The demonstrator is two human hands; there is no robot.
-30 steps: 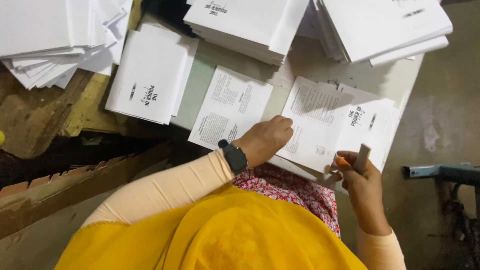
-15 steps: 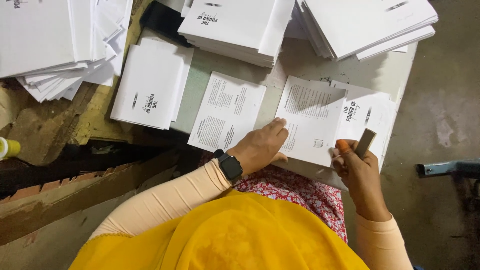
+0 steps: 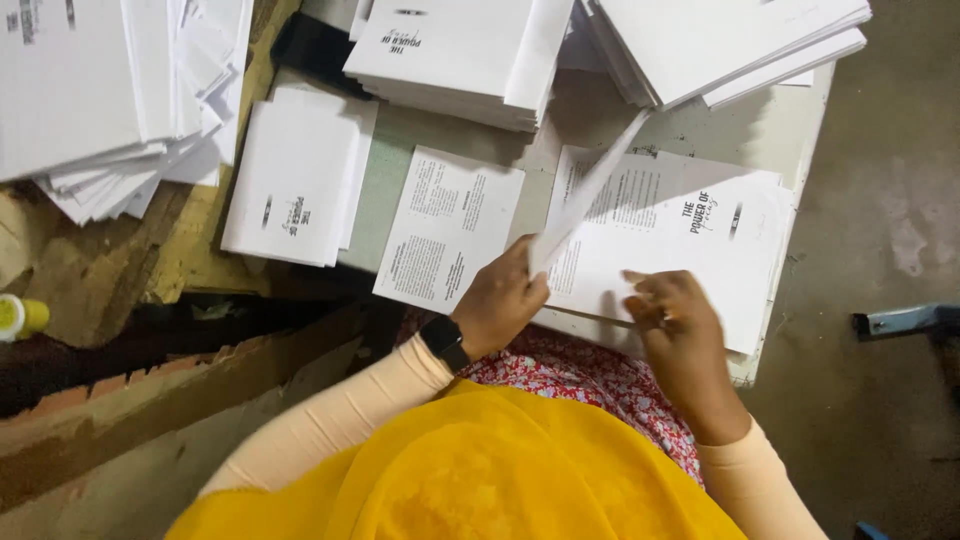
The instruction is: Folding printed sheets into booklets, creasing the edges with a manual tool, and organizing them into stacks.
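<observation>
My left hand (image 3: 500,300), with a black watch on the wrist, pinches the near edge of a white printed sheet (image 3: 585,195) and lifts it so it stands on edge. My right hand (image 3: 675,320) rests with bent fingers on the flat stack of printed sheets (image 3: 700,225) underneath. The small stick it held earlier is out of sight. Another printed sheet (image 3: 450,225) lies flat just left of my left hand.
A pile of folded white booklets (image 3: 295,185) lies to the left. Taller paper piles sit at the back (image 3: 450,50), back right (image 3: 720,40) and far left (image 3: 90,90). The table's right edge (image 3: 805,150) borders grey floor. A yellow bottle (image 3: 20,318) stands at left and a blue metal part (image 3: 905,320) at right.
My left hand has taken hold of the top sheet's edge and swung it upward. My right hand has moved left onto the stack, and its stick no longer shows.
</observation>
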